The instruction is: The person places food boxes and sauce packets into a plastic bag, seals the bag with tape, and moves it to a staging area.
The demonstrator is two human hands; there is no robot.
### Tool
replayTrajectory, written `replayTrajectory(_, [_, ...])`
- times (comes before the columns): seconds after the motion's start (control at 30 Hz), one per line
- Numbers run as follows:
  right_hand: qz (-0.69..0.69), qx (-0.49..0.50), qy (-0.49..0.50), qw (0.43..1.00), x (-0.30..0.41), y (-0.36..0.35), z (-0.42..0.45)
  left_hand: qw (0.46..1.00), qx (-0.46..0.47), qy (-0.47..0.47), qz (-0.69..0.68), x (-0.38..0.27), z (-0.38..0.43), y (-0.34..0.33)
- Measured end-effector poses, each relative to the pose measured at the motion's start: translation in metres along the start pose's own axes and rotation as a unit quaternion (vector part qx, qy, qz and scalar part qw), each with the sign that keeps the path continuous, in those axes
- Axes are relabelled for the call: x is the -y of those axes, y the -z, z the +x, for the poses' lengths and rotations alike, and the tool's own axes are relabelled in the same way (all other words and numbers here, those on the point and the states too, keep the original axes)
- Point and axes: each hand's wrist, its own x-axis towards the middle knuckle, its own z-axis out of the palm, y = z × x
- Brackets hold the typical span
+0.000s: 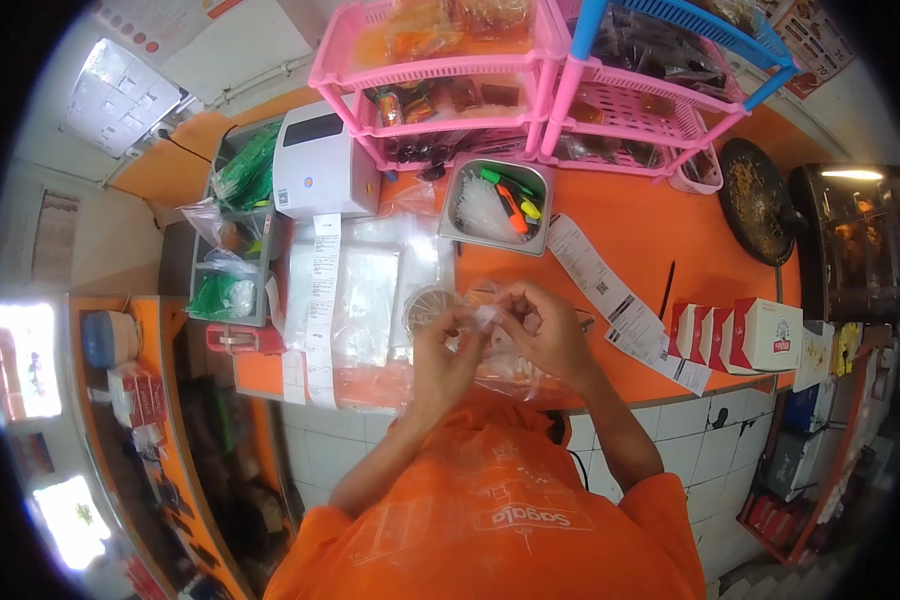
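Observation:
Above the near edge of the orange counter [607, 217], my left hand [450, 349] and my right hand [540, 330] pinch a small piece of clear plastic [486, 315] between their fingertips. Below and between the hands lies a clear plastic bag [506, 375]; its contents are hard to make out. A round, clear-covered container [429, 306] is partly hidden behind my left hand. Stacked clear plastic bags [367, 300] lie to the left, with a printed paper strip [322, 315] hanging over them from a white label printer [319, 161].
Behind my hands stands a metal tub [495, 202] with markers and clear strips. Pink plastic racks [450, 127] line the back. To the right are a long printed receipt [607, 289], a black pen [667, 289], several white-and-red boxes [769, 334] and a stone mortar [757, 202]. A grey organizer [259, 247] stands left.

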Motion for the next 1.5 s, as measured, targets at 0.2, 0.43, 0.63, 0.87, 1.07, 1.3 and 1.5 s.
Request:
replayTrajectory(0.2, [-0.030, 0.212, -0.081, 0.973, -0.003, 0.043, 0.032, 0.979, 0.007, 0.073, -0.188, 0.011, 0.003, -0.001])
replayTrajectory(0.43, [-0.355, 0.106, -0.095, 0.924, -0.111, 0.028, 0.156, 0.982, 0.065, 0.147, -0.101, -0.013, 0.007, 0.010])
replayTrajectory(0.63, [-0.492, 0.064, -0.088, 0.864, -0.133, 0.001, 0.173, 0.985, 0.051, 0.125, -0.104, -0.004, 0.001, 0.020])
replayTrajectory(0.87, [-0.306, 0.035, -0.053, 0.950, -0.153, 0.021, 0.182, 0.975, 0.062, 0.152, -0.150, -0.006, 0.007, 0.024])
replayTrajectory(1.07, [-0.038, 0.091, -0.066, 0.993, -0.008, 0.029, 0.110, 0.971, 0.035, 0.158, -0.175, -0.003, 0.010, 0.022])
replayTrajectory(1.3, [-0.167, 0.143, -0.180, 0.959, 0.062, 0.047, -0.012, 0.980, 0.022, 0.146, -0.134, -0.006, 0.012, 0.016])
replayTrajectory(1.5, [-0.183, 0.038, -0.087, 0.978, 0.031, 0.003, -0.024, 0.992, 0.018, 0.128, -0.001, -0.018, 0.007, 0.014])
